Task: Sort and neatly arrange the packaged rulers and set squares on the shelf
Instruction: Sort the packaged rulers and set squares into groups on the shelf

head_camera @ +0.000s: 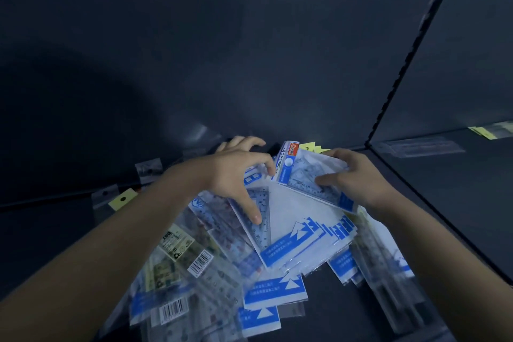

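Observation:
A loose heap of packaged rulers and set squares (291, 241) covers the dark shelf (55, 233). Most packs are clear plastic with blue and white cards. My right hand (358, 178) grips a "Geometric" set square pack (302, 172) at the heap's far right, thumb on top, fingers behind its edge. My left hand (238, 175) reaches over the heap. Its thumb presses on a clear triangular set square pack (258, 219), and its fingertips touch the left edge of the Geometric pack. Ruler packs with barcodes (194, 264) lie at the near left.
A dark back panel (222, 64) rises behind the heap. A slotted upright (399, 72) divides this bay from the right one, where a clear ruler pack (422, 147) and yellow tags (483, 132) lie. Clear hang tabs and a yellow tag (122, 198) stick out at left.

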Motion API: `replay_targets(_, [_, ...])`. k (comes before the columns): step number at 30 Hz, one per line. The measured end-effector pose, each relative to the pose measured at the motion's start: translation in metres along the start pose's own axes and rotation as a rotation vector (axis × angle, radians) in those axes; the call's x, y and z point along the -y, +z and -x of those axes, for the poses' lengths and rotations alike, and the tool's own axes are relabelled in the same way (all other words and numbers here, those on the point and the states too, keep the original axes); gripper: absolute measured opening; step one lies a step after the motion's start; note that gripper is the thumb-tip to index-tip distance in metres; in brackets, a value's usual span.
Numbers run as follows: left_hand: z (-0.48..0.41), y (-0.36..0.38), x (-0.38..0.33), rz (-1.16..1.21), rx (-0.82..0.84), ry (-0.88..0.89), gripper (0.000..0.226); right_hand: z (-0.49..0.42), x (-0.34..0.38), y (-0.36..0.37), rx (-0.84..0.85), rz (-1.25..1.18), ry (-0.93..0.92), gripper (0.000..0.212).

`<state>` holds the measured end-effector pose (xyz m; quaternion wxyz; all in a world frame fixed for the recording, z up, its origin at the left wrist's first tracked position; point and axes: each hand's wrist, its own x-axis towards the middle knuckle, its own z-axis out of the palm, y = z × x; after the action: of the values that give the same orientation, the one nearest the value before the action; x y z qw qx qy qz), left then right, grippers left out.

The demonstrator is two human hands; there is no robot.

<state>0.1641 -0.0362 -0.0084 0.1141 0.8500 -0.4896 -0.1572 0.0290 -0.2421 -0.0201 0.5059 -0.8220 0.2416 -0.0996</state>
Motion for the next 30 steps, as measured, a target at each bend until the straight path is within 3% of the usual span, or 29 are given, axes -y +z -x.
replay_targets(4, [0.000,0.007,-0.012,0.013,-0.112,0.206,0.074,-0.001,-0.003,-0.002,-0.007,-0.009,-0.019,0.027])
replay_targets(6, [0.000,0.013,-0.019,-0.002,-0.071,0.308,0.070,-0.001,-0.004,-0.004,0.002,-0.024,-0.007,0.026])
replay_targets(9, [-0.005,0.015,-0.024,-0.062,0.000,0.290,0.074,0.001,-0.002,-0.007,0.009,-0.085,-0.014,0.028])
replay_targets(17, [-0.027,0.004,-0.032,0.081,-0.044,0.334,0.040,0.027,-0.005,-0.032,-0.354,-0.201,-0.040,0.035])
replay_targets(21, [-0.039,-0.002,-0.035,0.178,-0.054,0.301,0.025,0.037,-0.012,-0.059,-0.294,-0.093,-0.005,0.031])
replay_targets(25, [-0.052,-0.009,-0.053,0.193,-0.214,0.307,0.038,0.039,-0.022,-0.087,-0.192,-0.047,0.019,0.029])
replay_targets(30, [-0.085,0.004,-0.093,0.403,-0.249,0.172,0.032,0.034,-0.048,-0.131,-0.055,0.012,0.024,0.029])
